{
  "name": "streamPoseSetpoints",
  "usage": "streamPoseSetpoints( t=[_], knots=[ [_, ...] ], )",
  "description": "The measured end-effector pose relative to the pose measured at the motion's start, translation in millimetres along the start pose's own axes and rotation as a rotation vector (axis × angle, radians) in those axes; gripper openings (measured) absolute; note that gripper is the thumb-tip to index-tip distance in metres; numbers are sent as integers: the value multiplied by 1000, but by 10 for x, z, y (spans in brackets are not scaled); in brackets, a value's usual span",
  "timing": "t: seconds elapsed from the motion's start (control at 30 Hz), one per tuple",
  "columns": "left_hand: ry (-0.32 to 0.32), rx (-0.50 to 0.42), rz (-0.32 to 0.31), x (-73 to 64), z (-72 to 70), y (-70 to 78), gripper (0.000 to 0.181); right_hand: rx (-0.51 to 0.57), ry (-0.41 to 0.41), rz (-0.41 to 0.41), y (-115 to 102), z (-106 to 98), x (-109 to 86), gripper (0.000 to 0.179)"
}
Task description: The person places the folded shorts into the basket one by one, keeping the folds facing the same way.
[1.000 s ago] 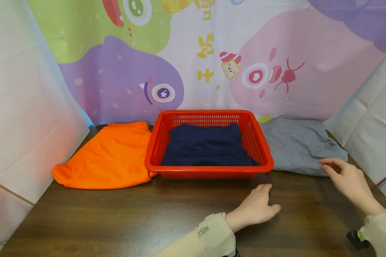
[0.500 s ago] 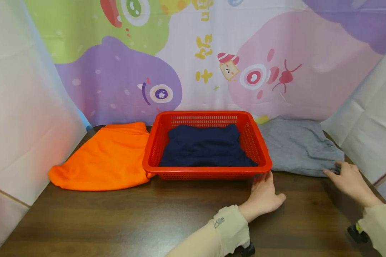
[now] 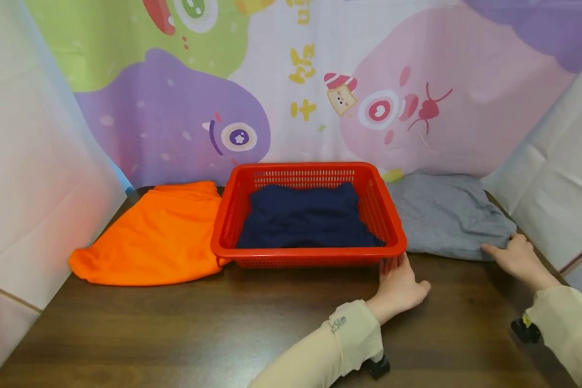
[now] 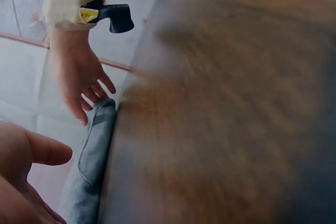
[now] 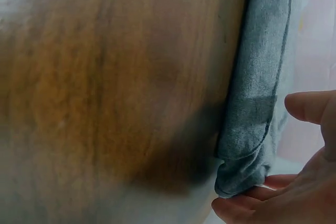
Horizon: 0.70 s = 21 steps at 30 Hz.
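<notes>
My left hand [image 3: 399, 284] is at the front right corner of a red plastic basket [image 3: 310, 251], its fingertips partly hidden by the rim. Inside the basket lies a folded navy garment [image 3: 307, 215]. To the right, a folded grey garment [image 3: 446, 215] rests on the table, partly behind the basket. My right hand [image 3: 520, 260] touches its front right corner. In the right wrist view, the fingers [image 5: 236, 208] meet the end of the grey cloth while the thumb [image 5: 304, 104] stands apart. The left wrist view shows my left thumb [image 4: 50, 149] extended, holding nothing visible.
A folded orange garment [image 3: 150, 237] lies left of the basket, against its side. The brown wooden table [image 3: 199, 328] runs toward me. A printed curtain [image 3: 300, 124] hangs behind, and white panels [image 3: 24, 161] close off both sides.
My left hand has moved forward and slightly right, up to the basket's front corner. My right hand has shifted right along the grey garment's edge to its corner. The view has tilted slightly.
</notes>
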<state>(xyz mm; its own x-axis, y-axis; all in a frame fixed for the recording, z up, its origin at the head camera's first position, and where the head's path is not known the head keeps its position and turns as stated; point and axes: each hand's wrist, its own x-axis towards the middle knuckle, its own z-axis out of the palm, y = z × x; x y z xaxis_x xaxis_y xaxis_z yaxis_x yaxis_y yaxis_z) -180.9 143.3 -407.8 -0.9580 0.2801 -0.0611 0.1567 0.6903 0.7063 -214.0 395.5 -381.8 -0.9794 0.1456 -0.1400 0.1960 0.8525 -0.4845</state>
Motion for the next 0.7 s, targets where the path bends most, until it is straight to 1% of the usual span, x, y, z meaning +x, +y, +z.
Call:
streamPoseSetpoints(
  t=[0.1, 0.23, 0.33, 0.43, 0.53, 0.6, 0.7],
  knots=[
    [1, 2, -24, 28, 7, 15, 78, 51, -29, 41, -18, -6, 41, 90],
    [-1, 34, -40, 60, 44, 62, 77, 106, -103, 102, 7, -48, 79, 97],
    [16, 13, -48, 75, 58, 86, 79, 117, -124, 132, 16, -60, 104, 99],
    [44, -49, -62, 94, 68, 95, 79, 135, -108, 137, 22, -49, 125, 98],
    [58, -124, -69, 116, 73, 96, 75, 172, -82, 140, 29, -28, 138, 97],
    [44, -174, -72, 125, 68, 98, 70, 188, -55, 155, 35, -15, 138, 97],
    [20, -204, -77, 131, 57, 105, 64, 190, -13, 172, 54, -19, 128, 96]
  ],
)
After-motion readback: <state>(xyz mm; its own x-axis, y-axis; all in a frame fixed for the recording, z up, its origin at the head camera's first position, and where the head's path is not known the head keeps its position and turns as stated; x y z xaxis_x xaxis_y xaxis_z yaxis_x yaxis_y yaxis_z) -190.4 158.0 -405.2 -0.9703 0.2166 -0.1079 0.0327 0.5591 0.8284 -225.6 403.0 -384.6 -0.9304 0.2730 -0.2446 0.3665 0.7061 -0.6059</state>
